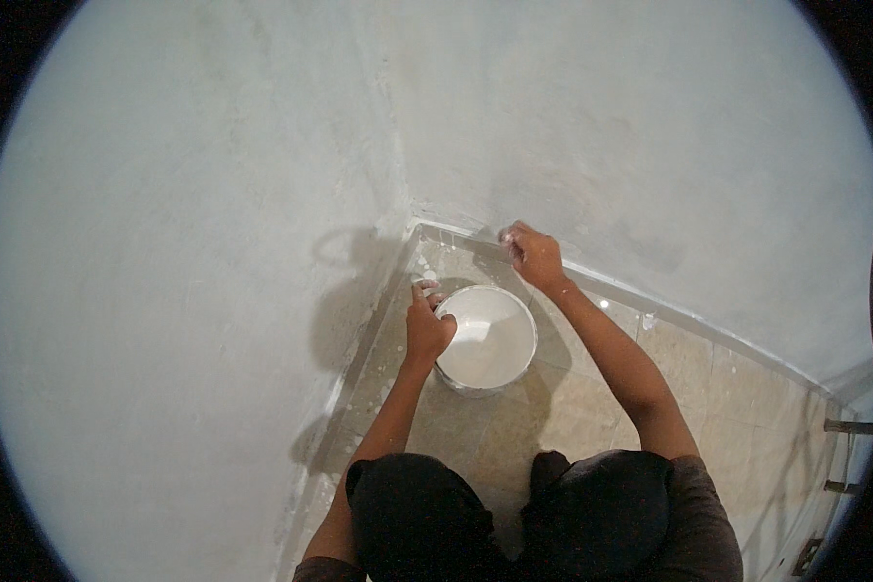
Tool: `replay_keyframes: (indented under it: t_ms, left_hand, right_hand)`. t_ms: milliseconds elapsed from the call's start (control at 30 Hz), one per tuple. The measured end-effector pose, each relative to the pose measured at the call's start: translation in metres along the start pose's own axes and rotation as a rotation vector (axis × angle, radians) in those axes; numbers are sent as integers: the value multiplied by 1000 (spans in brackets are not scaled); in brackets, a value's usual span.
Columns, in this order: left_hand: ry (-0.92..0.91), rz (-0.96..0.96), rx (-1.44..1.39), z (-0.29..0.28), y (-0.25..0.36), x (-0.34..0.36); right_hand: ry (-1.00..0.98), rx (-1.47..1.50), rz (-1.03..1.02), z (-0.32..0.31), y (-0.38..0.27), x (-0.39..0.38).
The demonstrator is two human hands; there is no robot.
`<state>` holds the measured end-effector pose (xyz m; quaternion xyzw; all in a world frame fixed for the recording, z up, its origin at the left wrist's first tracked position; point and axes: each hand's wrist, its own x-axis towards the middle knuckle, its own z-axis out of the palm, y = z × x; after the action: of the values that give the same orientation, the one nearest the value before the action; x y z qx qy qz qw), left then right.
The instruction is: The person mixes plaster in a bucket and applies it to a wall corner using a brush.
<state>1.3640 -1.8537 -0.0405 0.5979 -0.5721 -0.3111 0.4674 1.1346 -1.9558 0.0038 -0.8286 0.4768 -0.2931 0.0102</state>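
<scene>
A round white bucket [485, 339] stands on the tiled floor between my hands, with pale, paint-like stuff inside. My left hand [430, 325] is at its left rim, thumb over the edge and fingers curled beside it, closed on the bucket. White smears mark those fingertips. My right hand [535, 256] is closed in a pinch beyond the bucket, close to the foot of the right wall [650, 145]. Its fingertips are whitish and slightly blurred, and whatever they hold is too small to make out.
The left wall [165, 291] meets the right one in a corner just ahead. A skirting strip [611, 284] runs along the wall's foot. White drips spot the floor tiles [679, 369]. My knees [417, 514] are near, and dark bars [849, 427] stand at the far right.
</scene>
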Motion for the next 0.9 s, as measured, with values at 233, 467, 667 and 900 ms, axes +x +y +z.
replay_keyframes:
  t_ms: [233, 467, 667, 900]
  left_hand:
    - [37, 25, 26, 2, -12, -2]
    - [28, 63, 88, 5, -20, 2]
    - [63, 72, 53, 8, -22, 2]
    - [27, 8, 60, 1, -17, 2]
  right_hand:
    - [740, 164, -160, -114, -3, 76]
    - [893, -254, -537, -177, -23, 81]
    - [161, -226, -224, -39, 31, -13]
    - [514, 152, -186, -63, 22, 29]
